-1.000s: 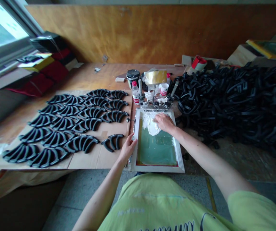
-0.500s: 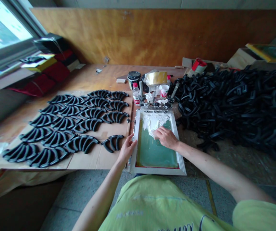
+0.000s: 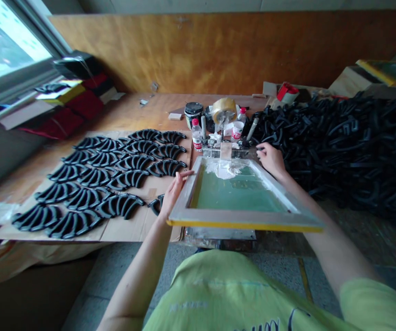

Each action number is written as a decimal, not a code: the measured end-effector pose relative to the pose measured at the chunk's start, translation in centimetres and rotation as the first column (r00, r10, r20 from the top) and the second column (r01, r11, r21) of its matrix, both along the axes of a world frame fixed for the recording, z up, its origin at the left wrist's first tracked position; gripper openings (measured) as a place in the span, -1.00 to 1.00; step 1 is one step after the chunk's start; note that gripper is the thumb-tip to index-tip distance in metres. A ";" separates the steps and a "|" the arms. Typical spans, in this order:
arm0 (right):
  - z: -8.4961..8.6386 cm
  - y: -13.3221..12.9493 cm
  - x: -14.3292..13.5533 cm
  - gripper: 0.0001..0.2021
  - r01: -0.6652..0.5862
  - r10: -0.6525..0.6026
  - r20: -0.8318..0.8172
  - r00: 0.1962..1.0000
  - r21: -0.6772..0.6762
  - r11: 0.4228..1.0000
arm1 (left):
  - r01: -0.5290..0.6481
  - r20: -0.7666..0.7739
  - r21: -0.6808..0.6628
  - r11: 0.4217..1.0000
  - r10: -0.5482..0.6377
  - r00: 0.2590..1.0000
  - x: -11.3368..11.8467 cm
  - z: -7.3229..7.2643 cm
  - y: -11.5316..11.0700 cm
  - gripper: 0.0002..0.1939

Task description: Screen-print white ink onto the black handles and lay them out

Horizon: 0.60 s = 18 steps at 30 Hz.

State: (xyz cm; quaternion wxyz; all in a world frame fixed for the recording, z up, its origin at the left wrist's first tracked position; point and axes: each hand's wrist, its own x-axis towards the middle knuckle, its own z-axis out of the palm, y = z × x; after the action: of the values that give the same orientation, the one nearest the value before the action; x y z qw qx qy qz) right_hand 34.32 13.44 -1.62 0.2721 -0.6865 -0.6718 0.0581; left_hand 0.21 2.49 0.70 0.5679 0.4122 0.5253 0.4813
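A framed green screen (image 3: 239, 195) is tilted up, its near edge raised above a metal plate (image 3: 220, 233). At the frame's left side is my left hand (image 3: 175, 191), holding its edge with the fingers partly hidden. My right hand (image 3: 270, 158) is past the frame's far right corner, beside the black pile, its fingers bent together; what they hold, if anything, is too small to make out. White crumpled material (image 3: 223, 169) lies at the screen's far end, under a pale flat strip (image 3: 226, 151) near the clamp bar.
Black curved parts (image 3: 80, 197) lie in rows on cardboard (image 3: 122, 230) to the left. A large pile of black parts (image 3: 349, 147) covers the right. Behind the frame stand a red-capped bottle (image 3: 196, 135), a paper cup (image 3: 237, 130), a dark tub (image 3: 193, 114) and a tape roll (image 3: 224, 110).
The frame's near edge has risen off the plate. My right hand has left the white material and moved right and away; my left hand has shifted slightly up and left. The tape roll has turned.
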 end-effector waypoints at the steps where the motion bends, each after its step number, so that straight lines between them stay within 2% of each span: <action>1: -1.1 -0.9 0.8 -0.75 0.021 -0.021 -0.014 1.000 -0.018 1.000 | -0.026 0.053 0.071 0.997 0.022 0.998 0.4 0.7 0.9 -0.40; 3: -3.7 -3.0 1.0 -0.79 -0.026 0.024 -0.028 0.999 -0.071 0.997 | -0.070 0.158 0.161 0.985 0.044 0.986 1.2 1.7 2.5 -0.44; 5: -6.2 -5.0 -0.2 -0.78 -0.185 0.184 -0.019 0.983 -0.106 0.977 | -0.121 0.217 0.164 0.979 0.084 0.973 2.2 1.8 3.6 -0.44; 8: -8.4 -7.3 -3.1 -0.75 -0.360 0.367 0.054 0.928 -0.118 0.926 | -0.191 0.261 0.073 0.979 0.166 0.951 3.9 -0.1 2.8 -0.46; 10: -8.4 -8.9 -5.1 -0.82 -0.349 0.356 0.086 0.930 -0.084 0.933 | -0.057 0.260 -0.099 0.994 0.081 0.962 5.3 -2.4 0.8 -0.46; 12: -7.8 -10.8 -7.3 -0.87 -0.330 0.330 0.072 0.941 -0.017 0.944 | 0.175 0.286 -0.320 0.931 -0.081 0.955 6.6 -5.0 -1.8 -0.45; 13: -7.5 -11.8 -8.4 -0.88 -0.365 0.363 0.065 0.930 0.017 0.931 | 0.223 0.313 -0.382 0.897 -0.101 0.944 7.2 -6.2 -3.0 -0.46; 15: -7.2 -13.5 -10.2 -0.86 -0.517 0.514 0.058 0.856 0.059 0.854 | 0.219 0.345 -0.434 0.874 -0.064 0.936 7.4 -8.2 -4.9 -0.52; 17: -7.2 -13.8 -10.4 -0.84 -0.634 0.635 0.012 0.773 0.057 0.771 | 0.141 0.314 -0.435 0.889 0.003 0.950 6.0 -9.8 -5.9 -0.57; 18: -7.3 -13.3 -9.6 -0.83 -0.604 0.605 -0.043 0.795 0.034 0.796 | 0.083 0.265 -0.431 0.899 0.037 0.964 4.5 -10.5 -6.0 -0.57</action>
State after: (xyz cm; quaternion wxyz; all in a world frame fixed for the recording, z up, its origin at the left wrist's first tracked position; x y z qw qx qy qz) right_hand 24.75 0.10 -8.91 0.2629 -0.4320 -0.8490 0.1534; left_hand 4.74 -3.56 -9.77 0.7170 0.2117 0.5338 0.3951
